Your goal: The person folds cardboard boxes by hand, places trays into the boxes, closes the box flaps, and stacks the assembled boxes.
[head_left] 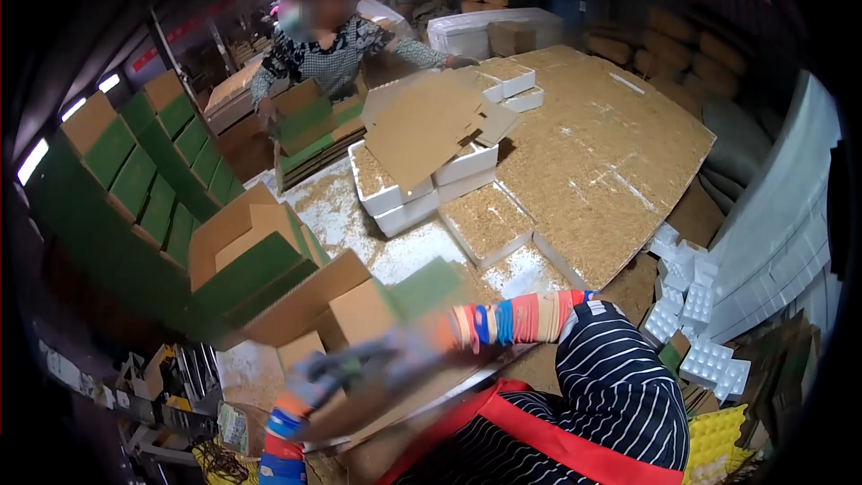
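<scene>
Carton (359, 310) noted at the near edge of the work area, left of centre, flaps up, its mouth facing upward; its long axis runs from near left to far right. The left hand (314, 384) and right hand (386, 355), both gloved, are close together at its near side; motion blur prevents me from telling whether either is spread, pressed together or pinching. A green box (242, 256), also open, stands just beyond it to the left, with green stacks (117, 171) farther left. White trays (404, 211) stand beyond on the far side, partly covered by brown sheets (426, 121). A co-worker (346, 67) stands at the far left. The table (611, 153) is largely coated in tan, sawdust-like litter, with white patches showing nearer the carton. On the right: tall white slabs (772, 189), white dimpled trays (709, 368) and a yellow tray (718, 445). Sacks (691, 40) are piled far right. The room is dim; strip lights (109, 83) burn at far left.
</scene>
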